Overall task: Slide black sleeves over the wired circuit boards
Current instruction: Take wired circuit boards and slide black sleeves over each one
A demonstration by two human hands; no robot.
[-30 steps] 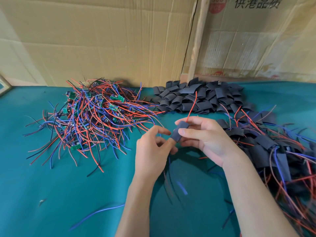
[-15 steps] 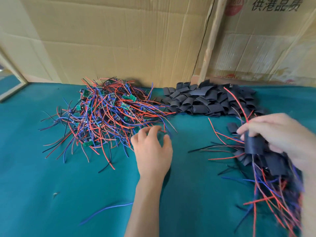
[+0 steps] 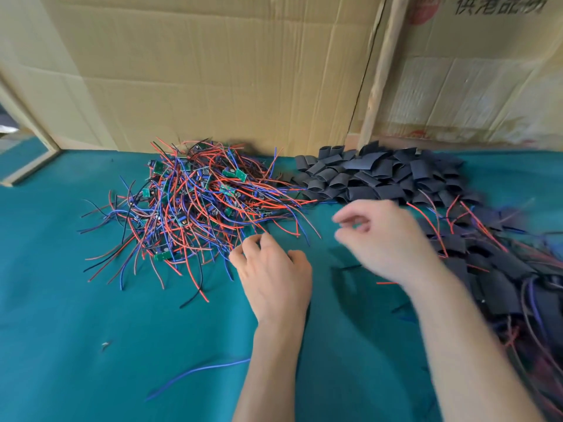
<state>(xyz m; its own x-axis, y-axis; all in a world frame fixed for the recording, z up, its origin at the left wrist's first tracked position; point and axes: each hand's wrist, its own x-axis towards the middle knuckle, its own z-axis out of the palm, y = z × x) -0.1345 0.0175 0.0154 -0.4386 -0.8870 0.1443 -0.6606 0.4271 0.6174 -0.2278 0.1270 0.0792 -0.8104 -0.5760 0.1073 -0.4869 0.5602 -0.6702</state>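
With loosely curled, empty fingers, the left hand (image 3: 274,278) reaches at 10 o'clock toward the light, tangle-prone wired circuit boards (image 3: 195,205), best pinched by a board edge, while the blurred right hand (image 3: 384,239), empty too, hovers below the soft black sleeves (image 3: 380,175).

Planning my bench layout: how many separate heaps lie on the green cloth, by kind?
Tangled heap of bare green circuit boards with red, blue and black wires: 1
Heap of empty black tube sleeves: 1
Heap of boards already in black sleeves: 1
Total: 3
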